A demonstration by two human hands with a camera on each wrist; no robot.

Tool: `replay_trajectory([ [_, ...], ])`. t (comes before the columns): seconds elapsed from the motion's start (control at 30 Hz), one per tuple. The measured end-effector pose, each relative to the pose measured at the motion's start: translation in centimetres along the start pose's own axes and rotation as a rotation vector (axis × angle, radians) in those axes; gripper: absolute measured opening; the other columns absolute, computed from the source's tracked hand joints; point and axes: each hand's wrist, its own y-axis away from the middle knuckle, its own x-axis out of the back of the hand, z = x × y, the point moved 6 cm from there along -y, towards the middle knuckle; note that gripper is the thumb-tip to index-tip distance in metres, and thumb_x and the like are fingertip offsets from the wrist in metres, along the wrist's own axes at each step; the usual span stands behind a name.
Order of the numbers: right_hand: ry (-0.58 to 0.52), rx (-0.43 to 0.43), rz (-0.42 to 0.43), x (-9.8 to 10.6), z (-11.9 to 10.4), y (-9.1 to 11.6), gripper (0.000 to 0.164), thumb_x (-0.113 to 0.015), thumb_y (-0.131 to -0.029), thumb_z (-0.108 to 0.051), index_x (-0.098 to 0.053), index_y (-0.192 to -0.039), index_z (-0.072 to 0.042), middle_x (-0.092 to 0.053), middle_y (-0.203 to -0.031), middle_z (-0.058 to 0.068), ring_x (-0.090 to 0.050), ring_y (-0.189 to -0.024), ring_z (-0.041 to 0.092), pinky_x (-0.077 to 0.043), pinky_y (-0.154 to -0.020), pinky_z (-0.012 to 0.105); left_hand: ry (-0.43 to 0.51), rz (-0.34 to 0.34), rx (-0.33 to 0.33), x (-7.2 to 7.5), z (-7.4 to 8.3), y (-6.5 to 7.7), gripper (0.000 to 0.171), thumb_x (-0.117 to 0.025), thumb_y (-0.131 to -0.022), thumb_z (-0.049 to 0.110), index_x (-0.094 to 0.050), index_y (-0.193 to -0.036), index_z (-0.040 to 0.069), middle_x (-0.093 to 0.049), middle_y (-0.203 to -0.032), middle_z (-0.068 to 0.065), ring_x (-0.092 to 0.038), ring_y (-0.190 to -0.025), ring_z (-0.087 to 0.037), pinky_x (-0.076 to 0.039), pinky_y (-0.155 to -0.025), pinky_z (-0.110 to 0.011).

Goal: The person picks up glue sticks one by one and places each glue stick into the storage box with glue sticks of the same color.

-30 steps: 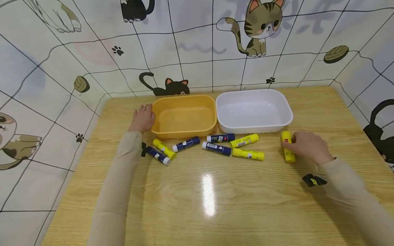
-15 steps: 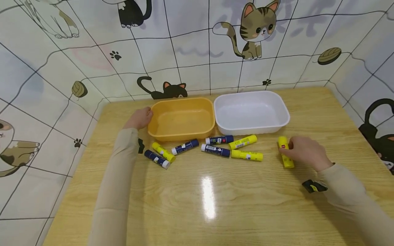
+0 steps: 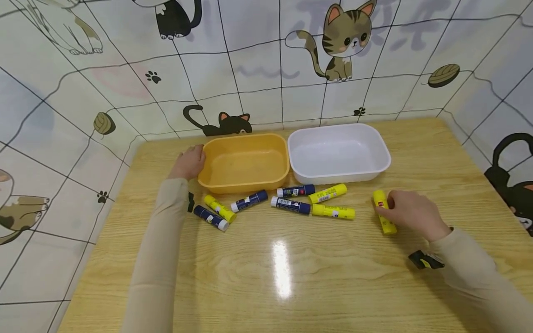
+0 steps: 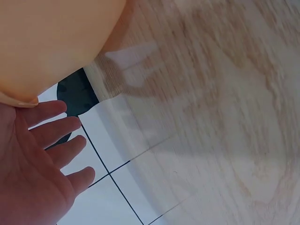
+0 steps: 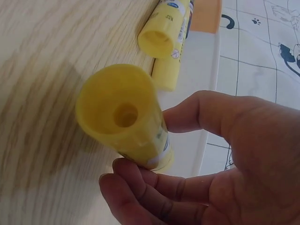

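Note:
In the head view, my right hand [image 3: 416,213] pinches a yellow glue stick [image 3: 381,206] at the right of the table, thumb on one side and fingers on the other. The right wrist view shows the hollow end of this glue stick [image 5: 117,101] facing the camera. My left hand [image 3: 187,163] holds the left rim of an orange-yellow plastic basin [image 3: 245,188]. In the left wrist view, the fingers of the left hand [image 4: 35,164] extend below the basin's rim [image 4: 23,102], and the thumb is hidden.
A white basin [image 3: 341,176] stands against the orange-yellow one. Before them lie several glue sticks: blue ones [image 3: 250,201] with white ends, and yellow ones [image 3: 333,212]. A cat-patterned sheet [image 3: 258,69] encloses the back and sides of the wooden table [image 3: 233,277].
The left hand's fingers, spread at the basin's side before, are now drawn in at its rim. The right hand has brought its glue stick slightly nearer and tilted it a little.

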Motion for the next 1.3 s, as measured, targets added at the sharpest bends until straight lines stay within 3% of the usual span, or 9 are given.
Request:
replay_trajectory([
  [0.27, 0.002, 0.008, 0.023, -0.1, -0.8, 0.7, 0.035, -0.061, -0.089, -0.037, -0.05, -0.073, -0.008, -0.044, -0.06, 0.001, -0.041, -0.052, 0.016, -0.029, -0.046, 0.028, -0.012, 0.007, 0.017, 0.0, 0.0, 0.0, 0.051, -0.02, -0.104, 0.019, -0.03, -0.144, -0.011, -0.035, -0.144, -0.032, -0.029, -0.135, -0.044, -0.016, -0.11, -0.06],
  [0.63, 0.03, 0.024, 0.042, -0.1, -1.9, 1.2, 0.036, -0.06, -0.089, -0.04, -0.051, -0.075, -0.008, -0.043, -0.06, 0.001, -0.042, -0.052, 0.017, -0.029, -0.045, 0.028, 0.016, 0.028, 0.033, -0.3, -0.1, 0.2, 0.053, -0.017, -0.104, 0.019, -0.022, -0.148, -0.01, -0.018, -0.154, -0.028, -0.015, -0.141, -0.045, -0.01, -0.111, -0.06],
  [1.0, 0.03, 0.054, 0.051, -0.2, -3.8, 1.6, 0.034, -0.063, -0.088, -0.038, -0.054, -0.078, -0.007, -0.045, -0.059, 0.0, -0.042, -0.051, 0.016, -0.029, -0.045, 0.029, 0.032, 0.062, 0.022, -0.5, 0.0, 0.0, 0.049, -0.019, -0.104, 0.017, -0.028, -0.144, -0.011, -0.033, -0.146, -0.03, -0.028, -0.137, -0.041, -0.017, -0.11, -0.057],
  [1.3, 0.032, 0.08, 0.069, -0.4, -4.5, 1.4, 0.035, -0.065, -0.087, -0.039, -0.054, -0.078, -0.007, -0.044, -0.06, -0.001, -0.041, -0.051, 0.016, -0.028, -0.045, 0.029, 0.057, 0.072, 0.012, -0.8, -0.2, -0.1, 0.052, -0.017, -0.104, 0.019, -0.015, -0.153, -0.001, -0.028, -0.15, -0.028, -0.026, -0.138, -0.043, -0.015, -0.11, -0.059],
])
